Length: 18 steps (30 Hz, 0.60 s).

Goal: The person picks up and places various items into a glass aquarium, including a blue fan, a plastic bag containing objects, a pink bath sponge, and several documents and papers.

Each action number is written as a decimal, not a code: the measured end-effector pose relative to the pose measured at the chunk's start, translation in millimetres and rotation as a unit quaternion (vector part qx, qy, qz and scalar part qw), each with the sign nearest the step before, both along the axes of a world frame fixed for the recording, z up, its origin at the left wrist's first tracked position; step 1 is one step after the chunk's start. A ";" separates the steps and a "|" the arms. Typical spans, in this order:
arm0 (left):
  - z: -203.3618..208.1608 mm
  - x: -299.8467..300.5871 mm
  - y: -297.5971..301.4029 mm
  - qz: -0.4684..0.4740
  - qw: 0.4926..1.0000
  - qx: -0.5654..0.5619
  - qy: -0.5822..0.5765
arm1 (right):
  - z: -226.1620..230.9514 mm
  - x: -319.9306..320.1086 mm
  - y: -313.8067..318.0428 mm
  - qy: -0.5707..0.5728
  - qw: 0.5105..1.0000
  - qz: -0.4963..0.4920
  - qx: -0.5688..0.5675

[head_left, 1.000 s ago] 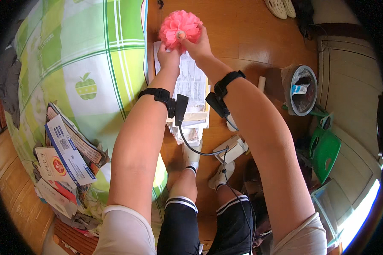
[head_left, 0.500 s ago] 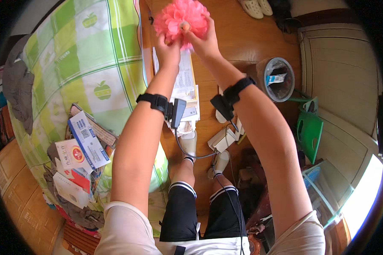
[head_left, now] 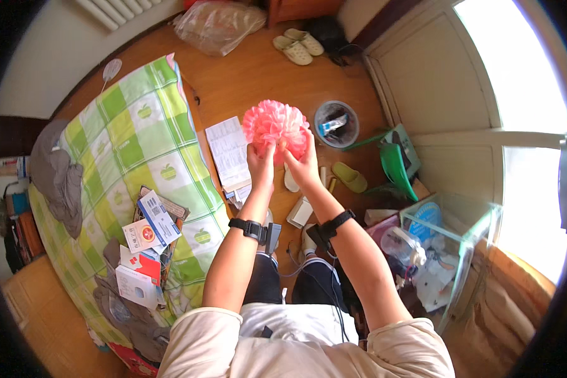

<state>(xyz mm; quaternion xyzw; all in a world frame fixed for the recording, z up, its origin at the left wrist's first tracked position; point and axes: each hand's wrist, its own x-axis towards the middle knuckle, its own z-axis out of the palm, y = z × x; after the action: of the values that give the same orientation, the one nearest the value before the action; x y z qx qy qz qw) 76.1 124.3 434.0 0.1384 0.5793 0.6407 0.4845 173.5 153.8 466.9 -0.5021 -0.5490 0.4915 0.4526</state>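
Note:
A round pink pom-pom [head_left: 274, 121] with ruffled, petal-like layers is held out in front of me at arm's length. My left hand [head_left: 261, 167] grips its lower left side, and my right hand [head_left: 304, 165] grips its lower right. Both thumbs meet near the underside at its middle. The other fingers are mostly hidden by the pom-pom. Black straps with small dark devices sit on both my forearms, and thin cables hang from them.
To the left is a bed [head_left: 123, 135] with boxes and papers [head_left: 150, 236] on it. Sheets of paper [head_left: 227, 148], a bin [head_left: 336, 140], a green slipper [head_left: 349, 177] and pale clogs [head_left: 296, 47] are on the floor. A glass tank [head_left: 453, 217] stands at right.
My view has tilted up, showing more of the far floor and the window side. The pom-pom now sits lower in the picture, its ruffled side up. Both hands still hold it.

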 end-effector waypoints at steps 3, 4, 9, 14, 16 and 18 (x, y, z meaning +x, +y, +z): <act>61.3 39.1 -15.7 -0.028 0.999 0.037 -0.015 | 50.5 41.6 -26.1 0.007 0.999 -0.050 -0.010; 87.1 49.4 -23.2 -0.022 0.999 0.044 -0.019 | 73.7 49.3 -32.2 0.020 0.999 -0.030 0.000; 137.4 93.9 -57.8 -0.177 0.979 0.091 -0.050 | 114.9 112.4 -79.8 -0.058 0.993 -0.092 0.051; 190.7 145.3 -97.2 -0.271 0.958 0.084 -0.051 | 168.9 163.0 -127.8 -0.050 0.983 -0.154 0.081; 222.8 169.5 -113.4 -0.272 0.955 0.096 -0.060 | 187.5 183.6 -153.4 -0.068 0.978 -0.175 0.095; 241.0 195.9 -132.5 -0.249 0.958 0.129 -0.063 | 206.5 199.8 -176.9 -0.086 0.964 -0.211 0.137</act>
<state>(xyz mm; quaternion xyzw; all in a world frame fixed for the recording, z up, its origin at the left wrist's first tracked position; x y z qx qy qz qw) 272.0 -8.2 675.0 0.2992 0.4070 0.5767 0.6420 373.2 -23.1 673.5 -0.5803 -0.5292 0.2599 0.5618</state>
